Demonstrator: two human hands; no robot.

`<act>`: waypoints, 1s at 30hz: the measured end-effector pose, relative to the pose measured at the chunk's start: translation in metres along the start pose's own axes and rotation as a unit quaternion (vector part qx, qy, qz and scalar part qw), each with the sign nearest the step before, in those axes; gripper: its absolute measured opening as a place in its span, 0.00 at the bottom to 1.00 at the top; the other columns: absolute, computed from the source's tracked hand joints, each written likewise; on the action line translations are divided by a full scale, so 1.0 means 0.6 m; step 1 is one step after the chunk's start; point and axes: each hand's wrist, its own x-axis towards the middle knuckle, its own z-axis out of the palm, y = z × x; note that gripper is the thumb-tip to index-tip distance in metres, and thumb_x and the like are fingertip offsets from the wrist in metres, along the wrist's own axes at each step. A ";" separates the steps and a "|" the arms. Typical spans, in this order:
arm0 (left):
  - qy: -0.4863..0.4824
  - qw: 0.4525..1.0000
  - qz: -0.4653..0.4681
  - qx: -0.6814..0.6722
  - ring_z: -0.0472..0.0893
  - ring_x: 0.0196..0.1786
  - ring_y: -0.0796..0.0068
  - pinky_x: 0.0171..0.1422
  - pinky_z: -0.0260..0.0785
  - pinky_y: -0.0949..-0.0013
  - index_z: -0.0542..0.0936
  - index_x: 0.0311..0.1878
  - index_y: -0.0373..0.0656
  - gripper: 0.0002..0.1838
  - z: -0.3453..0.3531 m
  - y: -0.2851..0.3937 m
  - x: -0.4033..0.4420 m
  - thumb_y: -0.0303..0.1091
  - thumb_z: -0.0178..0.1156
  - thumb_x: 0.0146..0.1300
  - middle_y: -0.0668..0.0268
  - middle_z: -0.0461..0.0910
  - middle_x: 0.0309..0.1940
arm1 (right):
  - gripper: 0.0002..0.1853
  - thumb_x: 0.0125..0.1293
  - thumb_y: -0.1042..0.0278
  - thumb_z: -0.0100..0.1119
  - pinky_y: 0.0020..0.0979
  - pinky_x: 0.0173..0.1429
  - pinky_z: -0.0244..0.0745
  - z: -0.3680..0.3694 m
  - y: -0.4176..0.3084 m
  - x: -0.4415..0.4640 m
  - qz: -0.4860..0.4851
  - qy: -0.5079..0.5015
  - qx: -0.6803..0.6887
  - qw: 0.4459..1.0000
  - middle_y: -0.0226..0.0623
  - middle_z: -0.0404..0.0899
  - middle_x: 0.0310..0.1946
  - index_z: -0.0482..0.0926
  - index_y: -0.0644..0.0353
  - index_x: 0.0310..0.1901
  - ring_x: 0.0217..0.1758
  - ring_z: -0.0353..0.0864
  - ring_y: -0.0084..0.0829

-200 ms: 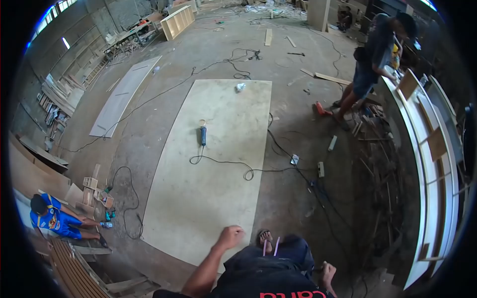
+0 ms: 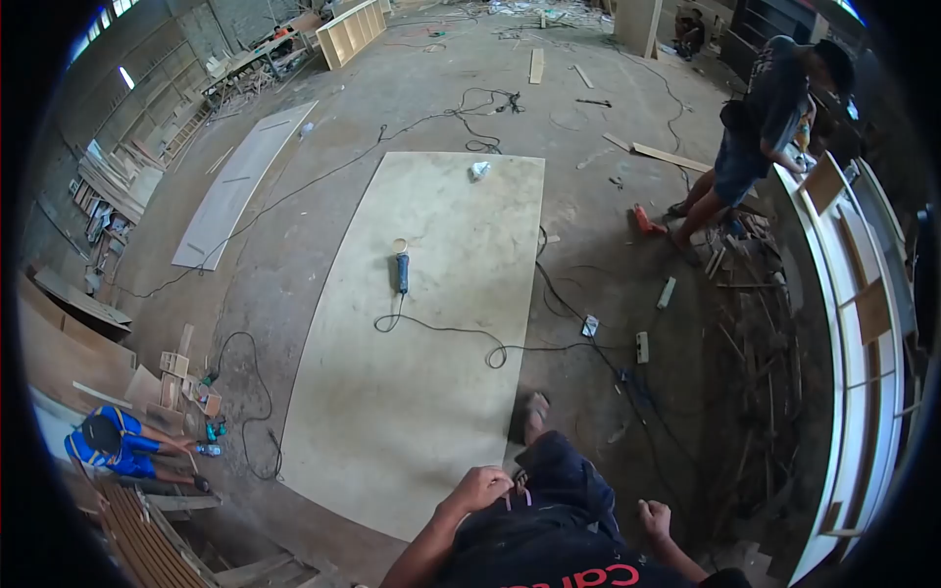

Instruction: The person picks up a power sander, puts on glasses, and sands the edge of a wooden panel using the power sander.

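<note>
My left hand [image 2: 482,487] is closed in front of my waist, close to a thin light drawstring; whether it grips the string is too small to tell. Out to the right side of my body, my right hand [image 2: 655,516] is curled with nothing visible in it. A large pale board [image 2: 421,392] lies flat on the floor ahead of me. On it rest a blue power tool [image 2: 402,271] with a round disc at its top end, its dark cord, and a small crumpled white item [image 2: 479,171].
A co-worker [image 2: 760,127] stands at the right beside a long white frame [image 2: 845,392]. Another person [image 2: 123,443] in blue sits at the lower left. Cables, a power strip [image 2: 642,347] and a red tool [image 2: 647,220] lie on the floor. A narrow panel [image 2: 240,191] lies left.
One of my feet has come forward beside the board's right edge. Both hands have shifted slightly. The person in blue has bent lower, and the co-worker appears farther right.
</note>
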 end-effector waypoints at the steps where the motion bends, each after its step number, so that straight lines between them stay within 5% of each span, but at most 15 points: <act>1: -0.006 1.000 -0.001 -0.003 0.79 0.32 0.70 0.40 0.71 0.70 0.90 0.40 0.38 0.12 -0.023 -0.016 0.012 0.32 0.59 0.66 0.62 0.87 0.31 | 0.25 0.70 0.52 0.59 0.45 0.30 0.70 0.006 -0.016 0.024 0.004 -0.014 -0.031 0.999 0.44 0.79 0.17 0.79 0.66 0.23 0.18 0.70 0.43; 5: 0.097 0.957 -0.255 -0.097 0.81 0.35 0.73 0.42 0.72 0.72 0.90 0.40 0.37 0.12 -0.150 -0.136 0.090 0.31 0.58 0.66 0.62 0.88 0.34 | 0.25 0.72 0.51 0.56 0.47 0.33 0.72 0.043 -0.095 0.143 0.022 -0.038 -0.113 0.993 0.47 0.81 0.21 0.81 0.65 0.25 0.23 0.76 0.48; 8: 0.261 0.913 -0.292 -0.118 0.71 0.27 0.78 0.33 0.64 0.73 0.84 0.33 0.36 0.10 -0.245 -0.199 0.135 0.32 0.63 0.67 0.69 0.77 0.24 | 0.25 0.72 0.48 0.56 0.50 0.37 0.75 0.092 -0.171 0.233 0.021 -0.047 -0.156 0.986 0.49 0.84 0.25 0.84 0.64 0.28 0.28 0.81 0.53; 12: 0.396 0.862 -0.236 -0.212 0.76 0.34 0.74 0.41 0.73 0.67 0.83 0.38 0.37 0.07 -0.408 -0.111 0.256 0.32 0.65 0.64 0.66 0.80 0.29 | 0.24 0.75 0.47 0.52 0.49 0.42 0.76 0.125 -0.371 0.341 0.031 -0.085 -0.084 0.992 0.46 0.87 0.32 0.85 0.62 0.35 0.35 0.83 0.54; 13: 0.372 0.903 -0.192 -0.103 0.75 0.33 0.74 0.40 0.73 0.67 0.82 0.47 0.40 0.15 -0.461 -0.172 0.293 0.43 0.61 0.71 0.65 0.82 0.35 | 0.24 0.77 0.47 0.52 0.48 0.46 0.77 0.126 -0.428 0.365 0.030 -0.092 -0.089 0.991 0.45 0.88 0.38 0.85 0.62 0.41 0.38 0.84 0.53; 15: 0.359 0.909 -0.126 -0.172 0.84 0.46 0.70 0.52 0.77 0.71 0.85 0.50 0.38 0.12 -0.574 -0.293 0.382 0.36 0.64 0.72 0.60 0.87 0.43 | 0.22 0.78 0.49 0.52 0.46 0.48 0.78 0.088 -0.579 0.365 -0.057 -0.068 -0.025 0.996 0.46 0.88 0.41 0.84 0.63 0.46 0.41 0.84 0.52; 19: 0.367 0.916 -0.014 -0.162 0.86 0.51 0.61 0.60 0.79 0.64 0.84 0.52 0.34 0.12 -0.699 0.199 0.558 0.33 0.62 0.73 0.54 0.87 0.48 | 0.18 0.78 0.54 0.53 0.44 0.49 0.79 0.058 -0.708 0.379 -0.093 -0.041 0.039 0.994 0.43 0.89 0.44 0.84 0.61 0.49 0.43 0.86 0.50; 21: 0.268 0.898 0.319 -0.140 0.85 0.57 0.55 0.66 0.78 0.57 0.84 0.52 0.32 0.16 -0.769 0.339 0.627 0.37 0.55 0.77 0.48 0.86 0.54 | 0.17 0.77 0.55 0.54 0.44 0.49 0.80 0.052 -0.709 0.353 -0.065 -0.011 0.042 0.997 0.43 0.89 0.45 0.84 0.61 0.50 0.42 0.86 0.50; 23: 0.186 0.817 0.535 -0.104 0.85 0.58 0.52 0.67 0.76 0.50 0.84 0.56 0.33 0.33 -0.862 0.540 0.656 0.60 0.53 0.78 0.47 0.86 0.53 | 0.16 0.75 0.57 0.56 0.42 0.48 0.81 0.066 -0.688 0.329 -0.067 0.103 0.047 0.991 0.42 0.90 0.45 0.85 0.61 0.50 0.42 0.87 0.48; 24: 0.149 0.775 0.607 -0.090 0.85 0.58 0.52 0.67 0.76 0.50 0.84 0.56 0.33 0.33 -0.885 0.623 0.656 0.60 0.54 0.78 0.47 0.86 0.53 | 0.16 0.75 0.57 0.56 0.42 0.48 0.81 0.077 -0.676 0.310 -0.050 0.107 0.046 0.992 0.42 0.90 0.45 0.85 0.61 0.50 0.42 0.87 0.48; 27: 0.043 0.668 0.739 -0.079 0.85 0.58 0.52 0.67 0.76 0.51 0.85 0.56 0.33 0.32 -0.867 0.772 0.664 0.59 0.54 0.77 0.47 0.86 0.53 | 0.16 0.75 0.57 0.58 0.41 0.47 0.81 0.101 -0.639 0.244 0.055 0.149 0.058 0.986 0.40 0.90 0.44 0.85 0.60 0.51 0.41 0.87 0.45; 30: -0.016 0.622 0.777 -0.095 0.85 0.58 0.52 0.67 0.76 0.51 0.85 0.56 0.33 0.31 -0.808 0.833 0.670 0.57 0.54 0.77 0.47 0.87 0.53 | 0.16 0.75 0.57 0.58 0.41 0.46 0.81 0.128 -0.629 0.208 0.099 0.184 0.056 0.976 0.41 0.90 0.43 0.85 0.60 0.51 0.40 0.87 0.46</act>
